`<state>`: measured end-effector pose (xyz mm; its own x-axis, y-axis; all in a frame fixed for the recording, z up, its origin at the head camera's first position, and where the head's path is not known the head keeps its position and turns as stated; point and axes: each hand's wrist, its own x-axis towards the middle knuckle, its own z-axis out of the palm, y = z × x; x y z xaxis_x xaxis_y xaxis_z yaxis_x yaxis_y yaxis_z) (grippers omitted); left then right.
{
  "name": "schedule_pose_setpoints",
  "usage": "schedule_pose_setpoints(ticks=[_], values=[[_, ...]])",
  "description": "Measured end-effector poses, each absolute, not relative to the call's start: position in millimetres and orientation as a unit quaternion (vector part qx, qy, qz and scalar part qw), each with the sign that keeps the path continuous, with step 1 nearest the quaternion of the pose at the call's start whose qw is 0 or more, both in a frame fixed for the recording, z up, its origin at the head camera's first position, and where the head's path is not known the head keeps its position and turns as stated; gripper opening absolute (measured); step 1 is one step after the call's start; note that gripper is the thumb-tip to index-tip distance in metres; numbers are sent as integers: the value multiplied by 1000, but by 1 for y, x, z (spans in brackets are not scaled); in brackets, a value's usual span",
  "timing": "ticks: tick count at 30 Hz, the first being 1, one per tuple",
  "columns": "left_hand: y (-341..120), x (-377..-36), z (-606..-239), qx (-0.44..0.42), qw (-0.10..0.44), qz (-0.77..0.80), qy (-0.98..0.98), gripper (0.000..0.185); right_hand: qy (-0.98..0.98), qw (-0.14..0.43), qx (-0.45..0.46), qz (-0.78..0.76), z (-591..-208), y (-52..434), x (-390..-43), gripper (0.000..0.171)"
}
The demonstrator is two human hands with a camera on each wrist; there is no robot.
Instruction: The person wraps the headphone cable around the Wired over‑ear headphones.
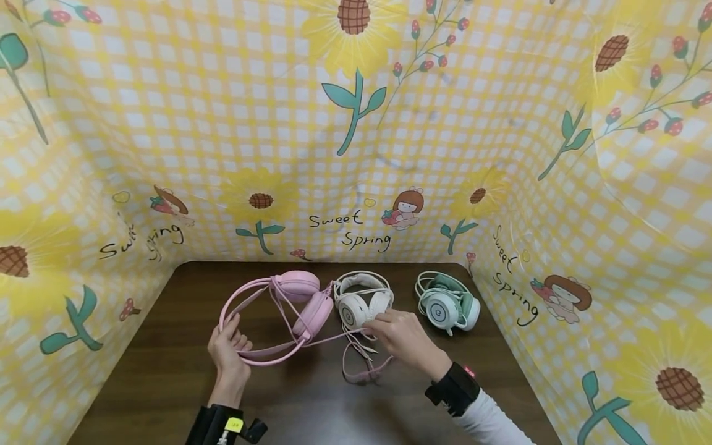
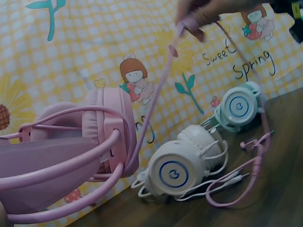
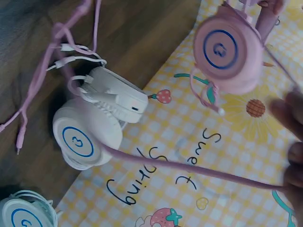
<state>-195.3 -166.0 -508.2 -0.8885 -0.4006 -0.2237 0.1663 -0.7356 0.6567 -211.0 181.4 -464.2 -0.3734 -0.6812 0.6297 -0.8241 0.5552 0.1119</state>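
Dark wood table (image 1: 167,383) nearest me. My left hand (image 1: 227,352) curls round the band of the pink headset (image 1: 278,315); my right hand (image 1: 403,337) pinches its pink cable (image 1: 334,338) taut. Behind sit a white headset (image 1: 361,300) and a green headset (image 1: 447,303), each cup ringed in blue. The backdrop (image 1: 356,154) reads "Sweet Spring".

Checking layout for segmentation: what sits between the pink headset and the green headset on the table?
The white headset, seen in the head view. It lies between the pink headset and the green headset, with the right hand just in front of it.
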Motion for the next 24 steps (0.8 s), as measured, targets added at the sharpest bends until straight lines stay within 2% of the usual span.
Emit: schedule_pose_setpoints(ticks=[4, 7, 9, 11, 16, 19, 22, 24], values=[[-160, -195, -508, 161, 125, -923, -326, 25, -764, 426, 469, 119, -460, 175, -213, 17], [-157, -195, -508, 147, 115, -918, -350, 20, -744, 463, 464, 131, -456, 172, -215, 11], [-156, -194, -508, 137, 114, -911, -372, 15, -744, 471, 454, 139, -455, 172, -217, 5], [-156, -193, -508, 135, 113, -904, -390, 11, -748, 476, 439, 144, -455, 172, -219, 7], [-159, -191, -510, 117, 93, -899, -412, 13, -751, 511, 398, 131, -456, 174, -226, 35], [-159, -190, -511, 93, 74, -900, -420, 14, -751, 522, 384, 126, -457, 175, -230, 45], [-160, -189, -511, 68, 57, -898, -432, 16, -758, 503, 395, 132, -456, 174, -234, 40], [-160, -189, -512, 57, 52, -895, -440, 17, -765, 478, 408, 137, -456, 172, -235, 27]])
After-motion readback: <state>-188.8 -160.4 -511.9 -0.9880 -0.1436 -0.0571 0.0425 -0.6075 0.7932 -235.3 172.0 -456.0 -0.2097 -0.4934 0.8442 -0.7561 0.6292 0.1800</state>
